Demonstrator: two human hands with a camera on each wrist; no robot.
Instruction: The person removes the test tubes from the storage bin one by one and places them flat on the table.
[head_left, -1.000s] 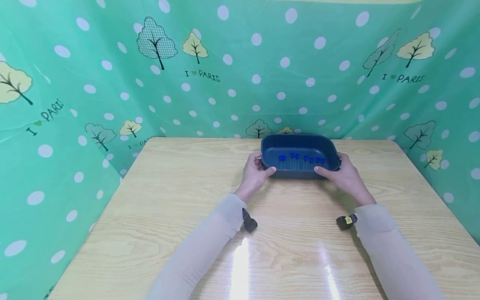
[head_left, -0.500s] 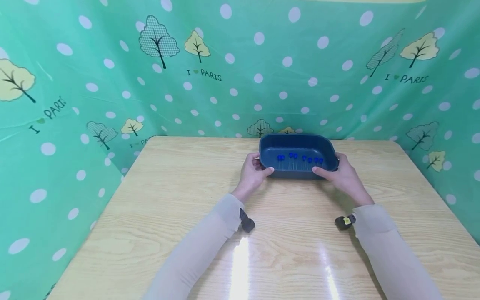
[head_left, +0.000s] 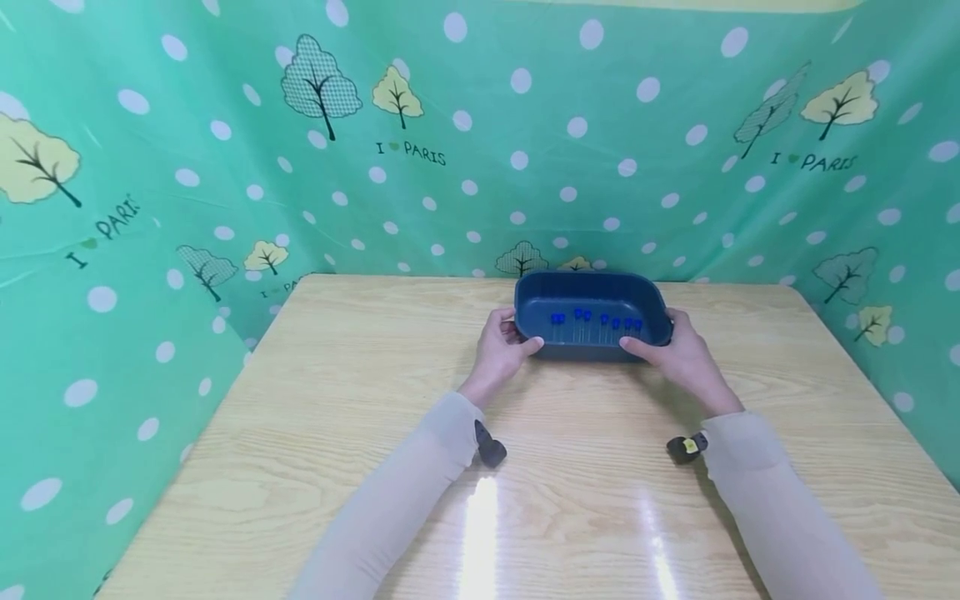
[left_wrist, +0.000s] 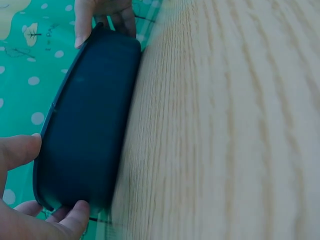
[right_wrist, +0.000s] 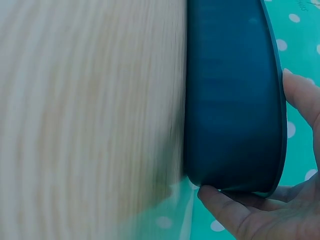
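Observation:
A dark blue plastic basin (head_left: 581, 353) with rounded corners sits near the table's far edge, its inside facing me. Several small blue-topped pieces (head_left: 604, 319) stand in a row inside it. My left hand (head_left: 498, 353) grips its left end, thumb over the front rim and fingers round the side. At the opposite end, my right hand (head_left: 686, 357) holds it likewise, thumb on the front rim. The left wrist view shows the basin's plain outer wall (left_wrist: 90, 110) between both hands. In the right wrist view, my right fingertips press beneath the basin's end (right_wrist: 235, 115).
The light wood table (head_left: 337, 375) stretches to the left, right and front of the basin. Right behind its far edge hangs a green dotted cloth (head_left: 420, 225), which also covers the sides. A small black camera (head_left: 491, 450) is strapped at each wrist.
Both hands, still gripping the basin, have shifted a little to the left along with it. The head view has also moved very slightly. The blue-topped pieces keep their row inside.

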